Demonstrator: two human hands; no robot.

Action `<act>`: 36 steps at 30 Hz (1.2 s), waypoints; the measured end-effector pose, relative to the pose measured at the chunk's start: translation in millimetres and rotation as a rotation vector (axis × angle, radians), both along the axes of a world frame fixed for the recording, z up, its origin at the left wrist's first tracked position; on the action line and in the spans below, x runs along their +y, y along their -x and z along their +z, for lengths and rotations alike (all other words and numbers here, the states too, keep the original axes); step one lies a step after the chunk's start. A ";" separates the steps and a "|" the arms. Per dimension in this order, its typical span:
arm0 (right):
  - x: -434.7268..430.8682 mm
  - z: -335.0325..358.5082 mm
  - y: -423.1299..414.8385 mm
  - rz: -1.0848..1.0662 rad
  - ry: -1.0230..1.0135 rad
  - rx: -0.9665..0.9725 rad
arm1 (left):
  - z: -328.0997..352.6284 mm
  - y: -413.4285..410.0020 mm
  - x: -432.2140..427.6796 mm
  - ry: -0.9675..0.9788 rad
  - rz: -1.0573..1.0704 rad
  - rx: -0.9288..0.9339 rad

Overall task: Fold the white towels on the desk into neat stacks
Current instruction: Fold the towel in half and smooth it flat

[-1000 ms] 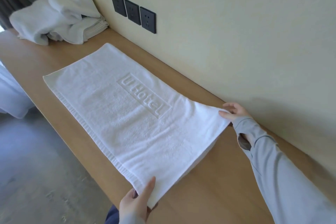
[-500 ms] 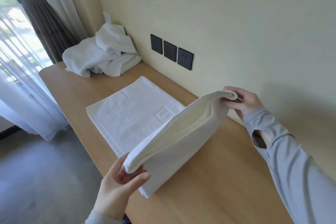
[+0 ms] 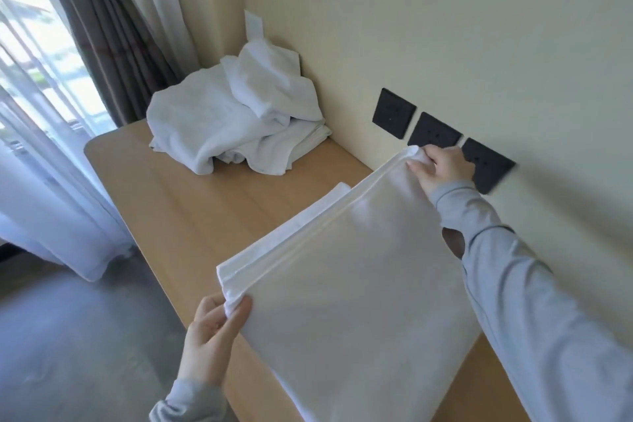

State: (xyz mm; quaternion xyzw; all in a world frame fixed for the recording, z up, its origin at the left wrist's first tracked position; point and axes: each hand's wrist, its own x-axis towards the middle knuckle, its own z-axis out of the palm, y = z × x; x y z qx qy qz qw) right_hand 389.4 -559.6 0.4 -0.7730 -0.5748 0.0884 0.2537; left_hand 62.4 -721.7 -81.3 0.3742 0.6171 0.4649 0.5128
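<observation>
A white towel (image 3: 356,277) lies on the wooden desk (image 3: 205,216), its near half doubled over onto the far half. My left hand (image 3: 212,329) pinches the folded towel's near-left corner at the desk's front edge. My right hand (image 3: 442,168) grips the far corner close to the wall. The upper layer's edge runs almost along the lower layer's hem, which shows as a narrow strip. A loose heap of white towels (image 3: 236,123) sits at the desk's far end, partly covering a folded stack beneath it.
Three black wall sockets (image 3: 435,137) sit just above the desk beside my right hand. Dark and sheer curtains (image 3: 51,147) hang at the left by the window. The desk's front edge drops to a grey floor (image 3: 68,336).
Both hands lifted the towel's near end and carried it across to the far end, folding the towel in half. The printed logo is now covered. The camera has tilted up.
</observation>
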 end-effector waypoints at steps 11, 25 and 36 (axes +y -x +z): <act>118.5 -158.7 73.4 -0.061 0.448 0.128 | -113.4 43.4 93.9 0.278 0.091 0.247; 96.2 -173.5 63.7 0.781 -0.063 -0.494 | -129.7 39.7 128.7 -0.263 -0.214 0.749; 122.8 -169.8 74.0 0.714 0.206 -0.574 | -120.8 55.7 141.9 -0.238 -0.302 0.785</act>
